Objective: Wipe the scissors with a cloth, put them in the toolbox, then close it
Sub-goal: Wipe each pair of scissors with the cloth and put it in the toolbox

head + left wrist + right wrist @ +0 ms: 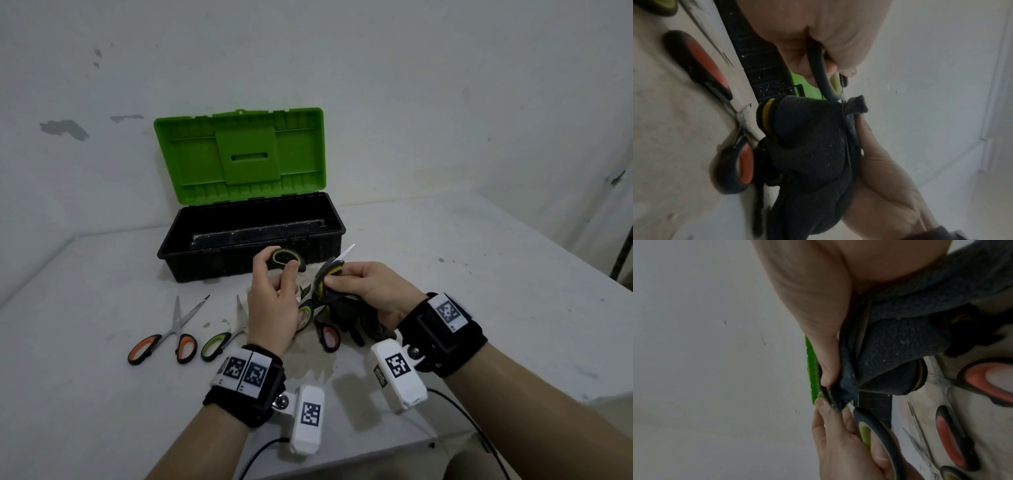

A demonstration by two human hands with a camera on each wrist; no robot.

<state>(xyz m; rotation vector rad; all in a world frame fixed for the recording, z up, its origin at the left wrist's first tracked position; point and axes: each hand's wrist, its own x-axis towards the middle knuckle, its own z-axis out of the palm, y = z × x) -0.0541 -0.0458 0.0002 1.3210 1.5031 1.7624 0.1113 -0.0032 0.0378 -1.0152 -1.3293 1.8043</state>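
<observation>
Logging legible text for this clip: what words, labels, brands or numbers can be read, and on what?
No readable words, brands or numbers.
Wristbands: square black-and-white code markers only; tiny marks beneath too small to read.
Toolbox, scissors: no lettering visible.

My cloth [346,301] swallows most of the blade, only the tip pokes out. My left hand [274,305] blocks part of the green-handled scissors [219,344] on the counter [102,394]. Left wrist view: orange-handled scissors [719,116] smeared with blur.
</observation>
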